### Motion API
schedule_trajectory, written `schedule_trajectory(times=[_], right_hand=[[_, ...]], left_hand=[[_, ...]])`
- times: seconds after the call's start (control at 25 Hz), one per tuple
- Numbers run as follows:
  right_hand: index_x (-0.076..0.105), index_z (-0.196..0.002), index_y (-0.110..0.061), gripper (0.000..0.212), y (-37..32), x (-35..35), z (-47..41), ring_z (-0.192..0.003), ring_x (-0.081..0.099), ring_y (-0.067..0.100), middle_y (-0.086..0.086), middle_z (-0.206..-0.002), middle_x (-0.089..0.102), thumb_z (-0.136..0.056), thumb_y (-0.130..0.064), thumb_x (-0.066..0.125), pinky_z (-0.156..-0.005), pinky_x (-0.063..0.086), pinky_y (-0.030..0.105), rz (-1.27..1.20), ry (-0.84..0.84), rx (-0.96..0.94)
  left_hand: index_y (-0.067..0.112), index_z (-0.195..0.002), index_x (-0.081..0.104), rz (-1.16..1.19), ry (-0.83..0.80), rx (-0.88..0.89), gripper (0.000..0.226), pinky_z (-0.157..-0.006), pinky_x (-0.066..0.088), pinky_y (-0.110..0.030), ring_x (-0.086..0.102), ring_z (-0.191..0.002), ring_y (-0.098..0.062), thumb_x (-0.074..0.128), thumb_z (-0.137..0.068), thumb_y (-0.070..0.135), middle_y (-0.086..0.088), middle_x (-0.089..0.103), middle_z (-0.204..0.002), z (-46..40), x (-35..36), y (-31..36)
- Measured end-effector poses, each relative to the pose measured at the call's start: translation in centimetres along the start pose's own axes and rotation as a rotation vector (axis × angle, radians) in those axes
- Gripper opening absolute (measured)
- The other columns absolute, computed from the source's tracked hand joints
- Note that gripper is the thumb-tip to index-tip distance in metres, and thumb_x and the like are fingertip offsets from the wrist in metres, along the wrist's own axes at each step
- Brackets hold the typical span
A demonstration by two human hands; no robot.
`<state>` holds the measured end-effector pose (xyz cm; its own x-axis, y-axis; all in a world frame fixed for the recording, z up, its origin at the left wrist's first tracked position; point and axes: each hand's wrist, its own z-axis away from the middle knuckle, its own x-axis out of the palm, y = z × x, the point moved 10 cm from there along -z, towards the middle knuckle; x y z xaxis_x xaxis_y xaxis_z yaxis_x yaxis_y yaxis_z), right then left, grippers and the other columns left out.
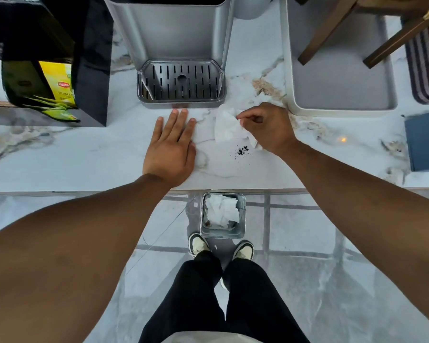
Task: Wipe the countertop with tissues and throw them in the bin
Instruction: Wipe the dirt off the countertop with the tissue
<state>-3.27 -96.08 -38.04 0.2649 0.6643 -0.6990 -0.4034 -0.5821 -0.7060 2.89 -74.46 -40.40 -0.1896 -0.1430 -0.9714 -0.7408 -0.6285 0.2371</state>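
Observation:
My right hand (266,127) grips a crumpled white tissue (227,126), held against the white marble countertop (84,157). Just below the tissue lies a small scatter of dark crumbs (242,151). My left hand (171,147) rests flat on the counter, palm down with fingers spread, to the left of the tissue. On the floor under the counter's front edge stands a square metal bin (243,219) with used white tissues (221,210) inside, just in front of my shoes.
A grey machine with a slotted drip tray (181,81) stands straight behind my hands. A black holder with yellow tea packets (60,80) is at the left. A grey tray (339,95) with wooden legs on it sits at the right, and a blue box (425,139) at the far right.

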Motion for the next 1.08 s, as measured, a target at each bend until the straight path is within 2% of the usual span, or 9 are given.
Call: schedule_trajectory(times=[0.12,0.24,0.36,0.64,0.96,1.08], right_hand=[[0.079,-0.092,-0.022,0.013,-0.4,0.3,0.3,-0.081,0.067,0.013,0.002,-0.087,0.071,-0.083,-0.016,0.07,-0.086,0.054,0.028,-0.009,-0.043,-0.018],[0.079,-0.09,-0.02,0.011,-0.2,0.6,0.7,-0.083,0.068,0.014,0.002,-0.09,0.073,-0.083,-0.016,0.071,-0.086,0.056,0.034,-0.028,-0.092,-0.003],[0.079,-0.089,-0.021,0.01,0.0,1.1,1.5,-0.083,0.068,0.011,0.0,-0.091,0.073,-0.082,-0.019,0.072,-0.086,0.055,0.031,-0.032,-0.133,-0.001],[0.079,-0.088,-0.024,0.008,0.0,2.0,3.4,-0.078,0.064,0.004,-0.006,-0.088,0.071,-0.083,-0.022,0.073,-0.077,0.048,0.012,-0.003,-0.178,-0.021],[0.079,-0.087,-0.02,0.007,-0.1,2.8,6.1,-0.077,0.066,0.008,-0.004,-0.083,0.071,-0.082,-0.019,0.075,-0.08,0.053,0.023,-0.058,-0.189,-0.021],[0.079,-0.086,-0.019,0.007,-0.2,2.5,5.9,-0.075,0.064,0.0,-0.011,-0.08,0.07,-0.082,-0.018,0.074,-0.083,0.053,0.021,-0.046,-0.205,0.002]], left_hand=[[0.01,-0.155,0.03,-0.011,0.002,-0.002,0.059,-0.125,0.008,-0.051,0.01,-0.155,-0.03,0.025,-0.101,0.033,-0.012,0.019,-0.166,0.0,-0.1,0.0],[0.009,-0.154,0.031,-0.029,0.004,-0.002,0.059,-0.125,0.008,-0.051,0.012,-0.155,-0.03,0.027,-0.1,0.032,-0.013,0.021,-0.165,-0.1,-0.1,0.2],[0.01,-0.153,0.032,-0.041,0.01,-0.006,0.059,-0.125,0.009,-0.051,0.012,-0.154,-0.03,0.028,-0.1,0.032,-0.012,0.021,-0.165,-0.2,0.0,0.1],[0.011,-0.153,0.033,-0.032,0.007,-0.029,0.059,-0.125,0.008,-0.049,0.013,-0.155,-0.028,0.029,-0.099,0.032,-0.01,0.021,-0.165,-0.1,-0.3,0.1],[0.011,-0.153,0.033,-0.03,0.003,-0.039,0.058,-0.125,0.009,-0.049,0.015,-0.154,-0.027,0.028,-0.099,0.034,-0.01,0.023,-0.165,-0.1,-0.4,0.0],[0.012,-0.153,0.033,-0.03,0.002,-0.038,0.059,-0.125,0.009,-0.048,0.014,-0.154,-0.027,0.028,-0.099,0.034,-0.01,0.023,-0.165,-0.1,-0.4,0.1]])
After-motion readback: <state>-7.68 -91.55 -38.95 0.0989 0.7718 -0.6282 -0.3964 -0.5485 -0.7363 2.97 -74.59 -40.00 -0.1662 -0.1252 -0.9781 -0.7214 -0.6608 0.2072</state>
